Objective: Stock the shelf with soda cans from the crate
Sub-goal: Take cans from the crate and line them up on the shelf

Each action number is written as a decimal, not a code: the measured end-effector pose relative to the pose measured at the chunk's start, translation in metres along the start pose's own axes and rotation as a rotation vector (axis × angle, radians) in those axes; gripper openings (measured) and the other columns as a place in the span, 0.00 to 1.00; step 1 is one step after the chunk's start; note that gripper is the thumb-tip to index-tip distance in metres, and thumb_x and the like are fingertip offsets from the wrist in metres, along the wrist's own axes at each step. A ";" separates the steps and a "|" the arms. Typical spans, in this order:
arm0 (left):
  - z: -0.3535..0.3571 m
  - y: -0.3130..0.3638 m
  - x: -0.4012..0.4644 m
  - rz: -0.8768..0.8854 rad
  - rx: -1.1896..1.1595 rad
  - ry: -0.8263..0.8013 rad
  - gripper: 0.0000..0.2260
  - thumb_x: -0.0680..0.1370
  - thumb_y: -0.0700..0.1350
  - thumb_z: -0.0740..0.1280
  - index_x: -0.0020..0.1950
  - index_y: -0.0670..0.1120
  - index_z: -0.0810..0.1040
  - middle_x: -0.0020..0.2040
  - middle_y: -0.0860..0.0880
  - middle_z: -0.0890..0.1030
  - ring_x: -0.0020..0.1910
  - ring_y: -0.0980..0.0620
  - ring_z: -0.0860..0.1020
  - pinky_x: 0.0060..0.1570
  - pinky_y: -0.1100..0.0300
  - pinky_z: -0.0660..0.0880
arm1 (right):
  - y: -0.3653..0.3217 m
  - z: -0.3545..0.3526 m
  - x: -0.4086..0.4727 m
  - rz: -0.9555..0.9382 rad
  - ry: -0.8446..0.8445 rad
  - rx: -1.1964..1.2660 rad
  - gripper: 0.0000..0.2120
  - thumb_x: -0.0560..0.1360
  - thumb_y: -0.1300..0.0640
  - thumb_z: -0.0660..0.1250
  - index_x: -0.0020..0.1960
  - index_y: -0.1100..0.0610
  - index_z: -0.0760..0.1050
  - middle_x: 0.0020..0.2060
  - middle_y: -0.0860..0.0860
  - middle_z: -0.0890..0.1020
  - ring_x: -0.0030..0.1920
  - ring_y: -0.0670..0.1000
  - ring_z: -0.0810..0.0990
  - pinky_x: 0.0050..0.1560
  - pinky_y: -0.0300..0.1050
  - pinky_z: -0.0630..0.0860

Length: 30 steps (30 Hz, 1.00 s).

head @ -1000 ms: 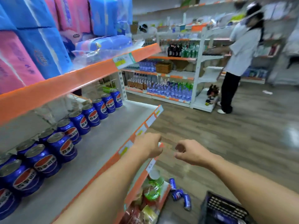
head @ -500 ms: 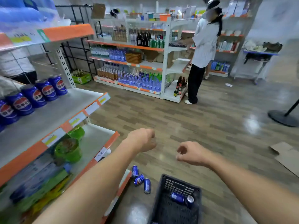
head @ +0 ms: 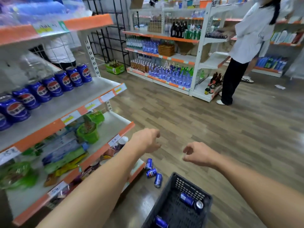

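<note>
1. Landmark: the dark crate point(head: 194, 186) on the floor, low in view.
2. Left hand point(head: 146, 142) hangs above and left of the crate, fingers loosely curled, holding nothing.
3. Right hand point(head: 197, 155) hangs above the crate's far rim, thumb and fingers loosely curled, also holding nothing.
4. Inside the crate: soda cans lying on their sides, two point(head: 191, 201) touching near the right wall, another point(head: 161, 222) toward the near end.
5. Three loose cans point(head: 153, 172) lie on the floor just left of the crate's far corner, close together.
6. The shelf point(head: 69, 102), up and left of the crate, carries a row of standing blue cans point(head: 62, 83) along its back; the front strip is bare.
7. Handling, as a guess: full cans would be moderately heavy, stiff-walled, smooth and apt to roll when lying down. Dents are a risk if dropped.
8. Best hold looks to be round the middle of the barrel, fingers wrapped across the can's width, then turned upright before setting down.
9. Many cans not yet shelved; task partway.
</note>
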<state>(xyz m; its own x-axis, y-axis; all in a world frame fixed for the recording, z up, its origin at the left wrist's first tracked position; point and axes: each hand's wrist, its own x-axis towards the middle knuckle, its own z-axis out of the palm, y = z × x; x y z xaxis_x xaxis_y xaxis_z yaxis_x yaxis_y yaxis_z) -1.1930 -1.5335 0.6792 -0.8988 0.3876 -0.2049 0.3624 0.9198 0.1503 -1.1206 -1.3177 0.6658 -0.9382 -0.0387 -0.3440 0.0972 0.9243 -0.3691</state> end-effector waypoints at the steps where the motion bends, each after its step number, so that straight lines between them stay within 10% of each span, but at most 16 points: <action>1: -0.004 -0.005 0.002 -0.013 0.003 0.010 0.18 0.77 0.56 0.65 0.66 0.53 0.74 0.59 0.51 0.82 0.60 0.47 0.79 0.55 0.54 0.77 | -0.004 -0.002 0.005 -0.016 0.012 0.008 0.19 0.74 0.48 0.70 0.61 0.55 0.79 0.57 0.51 0.83 0.56 0.50 0.81 0.54 0.40 0.75; 13: -0.023 -0.027 0.043 -0.114 0.004 0.006 0.19 0.77 0.57 0.64 0.67 0.53 0.73 0.59 0.51 0.82 0.58 0.47 0.80 0.54 0.54 0.78 | -0.038 -0.043 0.066 -0.164 0.044 -0.013 0.21 0.75 0.48 0.69 0.66 0.54 0.77 0.60 0.52 0.80 0.59 0.51 0.79 0.59 0.43 0.75; 30: -0.011 0.069 0.046 -0.699 -0.241 0.148 0.13 0.77 0.52 0.64 0.59 0.51 0.79 0.58 0.48 0.83 0.58 0.44 0.79 0.52 0.54 0.77 | 0.020 -0.095 0.157 -0.618 -0.207 -0.194 0.20 0.74 0.50 0.70 0.65 0.54 0.78 0.59 0.53 0.82 0.58 0.51 0.80 0.57 0.42 0.75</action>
<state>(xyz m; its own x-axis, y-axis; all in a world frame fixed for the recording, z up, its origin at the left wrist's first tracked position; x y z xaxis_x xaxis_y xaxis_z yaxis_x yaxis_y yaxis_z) -1.2118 -1.4529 0.6904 -0.9296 -0.3093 -0.2003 -0.3530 0.9033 0.2439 -1.2977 -1.2692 0.6867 -0.7175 -0.6354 -0.2853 -0.5155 0.7599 -0.3961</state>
